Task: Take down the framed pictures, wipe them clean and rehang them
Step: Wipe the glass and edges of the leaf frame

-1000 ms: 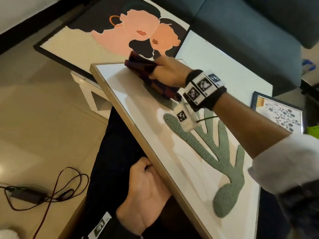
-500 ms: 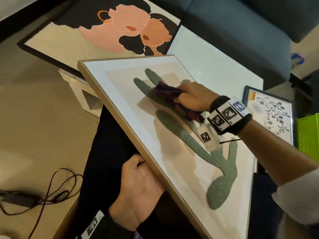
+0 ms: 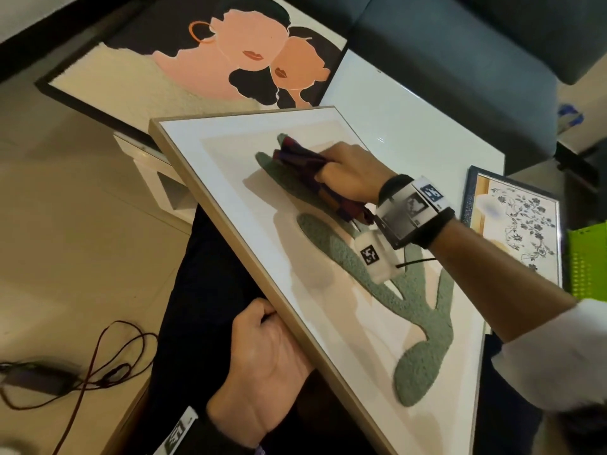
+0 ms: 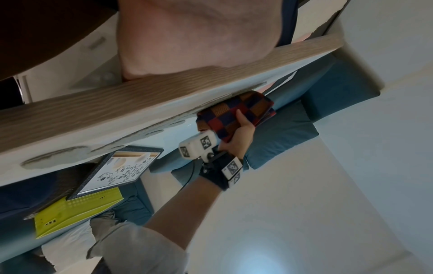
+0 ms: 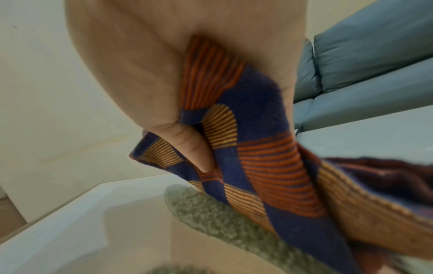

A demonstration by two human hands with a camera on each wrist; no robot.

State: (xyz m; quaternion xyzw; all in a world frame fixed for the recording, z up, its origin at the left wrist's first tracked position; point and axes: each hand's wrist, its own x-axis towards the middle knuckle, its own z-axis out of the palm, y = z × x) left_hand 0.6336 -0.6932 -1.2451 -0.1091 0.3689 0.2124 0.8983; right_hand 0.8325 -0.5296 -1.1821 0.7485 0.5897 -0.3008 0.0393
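Observation:
A light-wood framed picture (image 3: 226,192) with a fuzzy green plant shape lies tilted across my lap. My left hand (image 3: 262,356) grips its lower left edge, fingers curled under the frame (image 4: 117,103). My right hand (image 3: 348,172) grips a bunched checked cloth (image 3: 295,159) in blue, red and orange. It presses the cloth onto the picture's upper part, near the tip of the top green lobe (image 5: 211,209). The right wrist view shows the thumb (image 5: 189,148) pinching the cloth (image 5: 257,157).
A large black-framed picture of two faces (image 3: 203,60) lies on the white table (image 3: 410,110) beyond. At the right are a small blue-framed floral picture (image 3: 515,218) and a green basket (image 3: 588,257). A blue sofa (image 3: 460,44) stands behind; a cable and adapter (image 3: 65,372) lie on the floor.
My right hand swept the cloth from the picture's far top corner down onto the green shape, then back a little toward the lobe's tip. My left hand kept its grip on the frame edge.

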